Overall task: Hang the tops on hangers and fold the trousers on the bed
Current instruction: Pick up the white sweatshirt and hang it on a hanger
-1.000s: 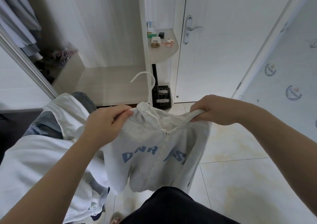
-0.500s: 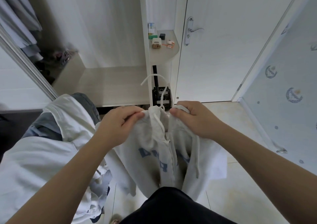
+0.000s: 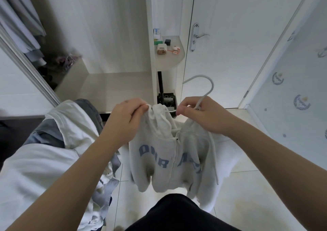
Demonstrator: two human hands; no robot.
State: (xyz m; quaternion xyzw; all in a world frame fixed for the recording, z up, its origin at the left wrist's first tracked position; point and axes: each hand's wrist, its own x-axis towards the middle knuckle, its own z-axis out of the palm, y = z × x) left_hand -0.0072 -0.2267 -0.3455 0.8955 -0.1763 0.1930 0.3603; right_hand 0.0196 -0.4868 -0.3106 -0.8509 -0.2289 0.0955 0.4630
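Through the head camera I saw 2 bare hands holding a pale grey zip hoodie (image 3: 164, 153) with blue lettering across its chest. It hung in the air above the tiled floor (image 3: 247, 195), its front facing the camera. The left hand (image 3: 127, 117) was closed, pinching the fabric at one side of the neckline. The right hand (image 3: 203, 115) was curled round the stem of a white hanger (image 3: 203, 87) at the other side of the neckline, and the hook curved up above the knuckles. A pile of white and blue-grey clothes (image 3: 44, 160) lay just beside the left forearm. Beyond the hands, a small shelf (image 3: 169, 59) carried a few little items next to a white door (image 3: 238, 36).
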